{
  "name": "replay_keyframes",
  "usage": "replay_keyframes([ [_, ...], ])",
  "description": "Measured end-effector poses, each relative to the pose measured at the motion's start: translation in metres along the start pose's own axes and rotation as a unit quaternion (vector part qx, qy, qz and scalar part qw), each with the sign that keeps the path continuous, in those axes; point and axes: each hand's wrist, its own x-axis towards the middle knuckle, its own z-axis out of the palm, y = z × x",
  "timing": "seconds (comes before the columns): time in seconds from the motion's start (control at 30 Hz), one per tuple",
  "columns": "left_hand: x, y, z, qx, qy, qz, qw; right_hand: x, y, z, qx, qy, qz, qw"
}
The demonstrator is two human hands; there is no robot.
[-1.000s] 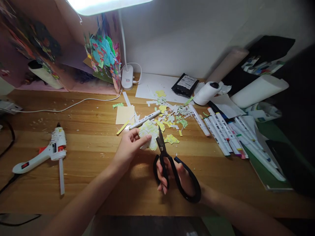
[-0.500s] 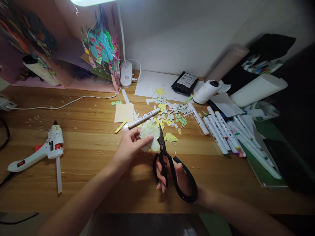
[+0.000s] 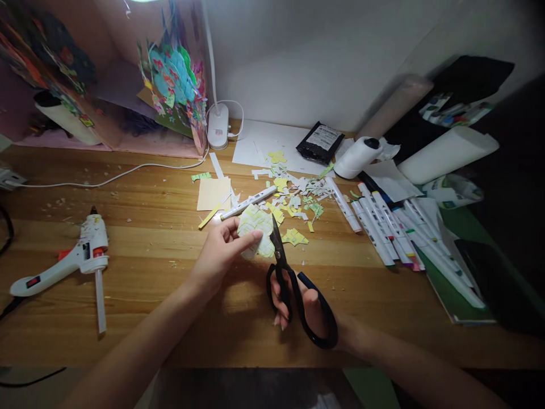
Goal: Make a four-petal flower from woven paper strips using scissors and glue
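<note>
Pinched between the thumb and fingers of my left hand [image 3: 223, 247] is a pale yellow-green paper cutout [image 3: 256, 227] with a scalloped edge. My right hand [image 3: 309, 307] has its fingers through the loops of black-handled scissors [image 3: 281, 258], blades pointing up and away from me. The blades lie along the cutout's right edge and look nearly closed. Whether they bite into the paper I cannot tell. Just beyond are yellow, green and white paper scraps [image 3: 298, 196], a yellow scrap [image 3: 295, 237] and a white marker [image 3: 249, 203].
A glue gun [image 3: 87, 250] lies at the left. Several markers [image 3: 381, 227] are heaped at the right, near white rolls [image 3: 451, 156]. A beige paper square [image 3: 213, 194], a white sheet [image 3: 266, 145] and a black packet [image 3: 320, 142] lie farther back. Behind stands a pink shelf [image 3: 157, 146].
Both hands, the cutout and the scissors have shifted slightly left. The scissor blades look a little closer together. The camera view has moved slightly.
</note>
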Motion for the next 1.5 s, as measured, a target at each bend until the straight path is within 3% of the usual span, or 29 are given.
replay_keyframes([
  [0.27,0.0017,-0.0009,-0.0057,0.044,-0.009,0.004,0.999,0.0006,-0.0060,0.0012,0.022,-0.007,0.014,1.000],
  [0.83,0.0011,0.0025,-0.0051,0.040,-0.016,-0.002,0.999,-0.0028,0.0005,-0.0053,0.003,-0.017,0.004,1.000],
  [1.5,0.0020,0.0078,-0.0085,0.039,-0.005,0.009,0.999,-0.0043,-0.0084,-0.0072,-0.103,0.004,0.035,0.994],
])
